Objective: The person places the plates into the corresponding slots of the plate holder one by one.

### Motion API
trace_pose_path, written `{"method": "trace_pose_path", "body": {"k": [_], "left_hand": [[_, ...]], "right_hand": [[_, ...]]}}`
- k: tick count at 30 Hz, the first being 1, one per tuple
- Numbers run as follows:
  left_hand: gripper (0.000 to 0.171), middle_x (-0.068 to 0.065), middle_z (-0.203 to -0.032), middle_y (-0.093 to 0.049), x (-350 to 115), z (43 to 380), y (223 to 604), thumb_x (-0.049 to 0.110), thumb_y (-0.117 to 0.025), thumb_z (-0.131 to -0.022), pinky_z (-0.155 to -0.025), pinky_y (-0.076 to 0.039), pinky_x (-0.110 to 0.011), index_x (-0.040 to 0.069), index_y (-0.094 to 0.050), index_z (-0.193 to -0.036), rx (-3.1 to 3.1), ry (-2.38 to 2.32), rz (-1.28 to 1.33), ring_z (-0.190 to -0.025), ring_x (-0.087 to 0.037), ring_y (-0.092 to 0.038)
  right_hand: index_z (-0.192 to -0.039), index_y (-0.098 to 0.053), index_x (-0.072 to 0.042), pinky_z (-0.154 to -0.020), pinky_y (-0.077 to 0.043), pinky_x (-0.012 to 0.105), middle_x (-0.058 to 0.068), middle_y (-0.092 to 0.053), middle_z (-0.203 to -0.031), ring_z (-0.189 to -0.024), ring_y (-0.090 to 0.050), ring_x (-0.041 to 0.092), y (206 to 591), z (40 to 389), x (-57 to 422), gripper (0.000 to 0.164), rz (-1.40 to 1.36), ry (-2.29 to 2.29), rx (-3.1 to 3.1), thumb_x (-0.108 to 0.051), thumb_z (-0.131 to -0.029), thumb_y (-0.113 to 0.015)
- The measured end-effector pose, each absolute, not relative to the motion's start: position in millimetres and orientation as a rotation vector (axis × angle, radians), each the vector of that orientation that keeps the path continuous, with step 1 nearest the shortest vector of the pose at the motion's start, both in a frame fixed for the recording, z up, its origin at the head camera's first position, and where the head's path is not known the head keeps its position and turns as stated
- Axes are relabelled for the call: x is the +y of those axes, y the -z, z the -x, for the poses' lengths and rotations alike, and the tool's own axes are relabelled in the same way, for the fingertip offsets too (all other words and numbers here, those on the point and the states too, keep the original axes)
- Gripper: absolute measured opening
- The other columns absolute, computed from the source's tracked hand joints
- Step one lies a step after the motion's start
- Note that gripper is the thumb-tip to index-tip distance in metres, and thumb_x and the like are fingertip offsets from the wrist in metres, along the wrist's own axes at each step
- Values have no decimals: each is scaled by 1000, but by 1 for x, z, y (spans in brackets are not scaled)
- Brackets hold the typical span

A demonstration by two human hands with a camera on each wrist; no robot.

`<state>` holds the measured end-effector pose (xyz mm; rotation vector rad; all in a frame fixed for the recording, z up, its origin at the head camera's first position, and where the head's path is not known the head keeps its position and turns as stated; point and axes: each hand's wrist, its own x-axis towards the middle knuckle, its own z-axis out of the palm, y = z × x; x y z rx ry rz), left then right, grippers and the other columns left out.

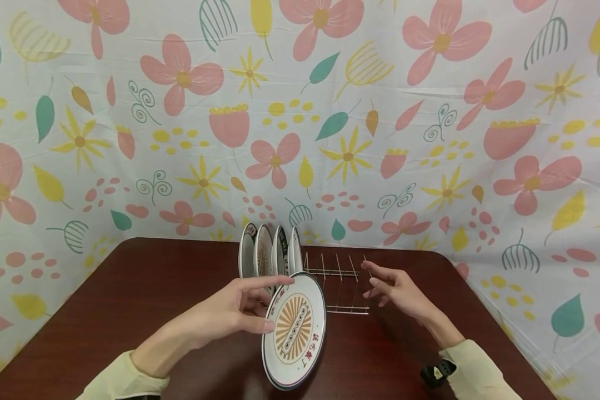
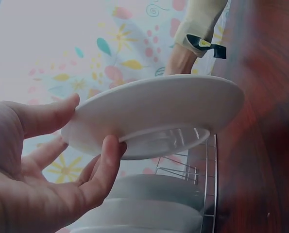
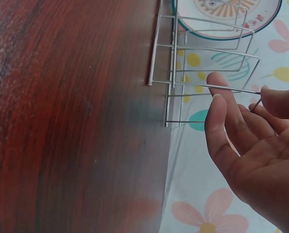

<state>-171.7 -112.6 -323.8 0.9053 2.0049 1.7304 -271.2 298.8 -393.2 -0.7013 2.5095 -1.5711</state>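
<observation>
My left hand (image 1: 225, 311) holds a white plate (image 1: 294, 333) by its upper left rim. The thumb lies on the front and the other fingers are behind, as the left wrist view also shows. The plate is tilted in the air before the wire dish rack (image 1: 347, 310), its sunburst pattern and red characters facing me. Several plates (image 1: 247, 253) stand upright in the rack's left part. At the rack's right end is my right hand (image 1: 402, 291), with fingers bent around the end wire; the right wrist view shows the thumb (image 3: 279, 103) touching the wire's corner.
The rack stands on a dark reddish-brown table (image 1: 170, 278). Behind it hangs a white cloth (image 1: 290, 83) printed with flowers and leaves. Free wire dividers (image 1: 339, 266) rise in the rack's right part. A black band (image 1: 437, 373) is worn on the right wrist.
</observation>
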Motion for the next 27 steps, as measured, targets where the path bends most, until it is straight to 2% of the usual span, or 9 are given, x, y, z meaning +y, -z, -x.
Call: {"method": "trace_pose_path", "body": {"k": [11, 19, 27], "left_hand": [[71, -16, -103, -70, -97, 173, 322, 4, -81, -87, -82, -55, -34, 11, -54, -153, 2141, -1766, -815, -86, -28, -69], [71, -20, -109, -70, -88, 178, 323, 6, -82, -88, -78, -54, -34, 11, -54, -154, 2255, -1779, -836, -89, -26, -68], [71, -22, -112, -66, -74, 180, 325, 4, -82, -88, -85, -54, -41, 11, -54, -154, 2318, -1864, -796, -93, -26, -66]], "right_hand": [[-160, -40, 2, -68, -61, 41, 27, -40, -160, -99, -75, 30, 394, 273, 299, 53, 725, 1562, 2512, -11, -111, -54], [-160, -40, 2, -68, -61, 41, 27, -40, -161, -99, -75, 31, 394, 272, 299, 53, 708, 1557, 2519, -11, -111, -54], [-160, -40, 2, -68, -61, 40, 28, -40, -160, -99, -75, 30, 394, 272, 299, 53, 696, 1560, 2517, -11, -111, -55]]}}
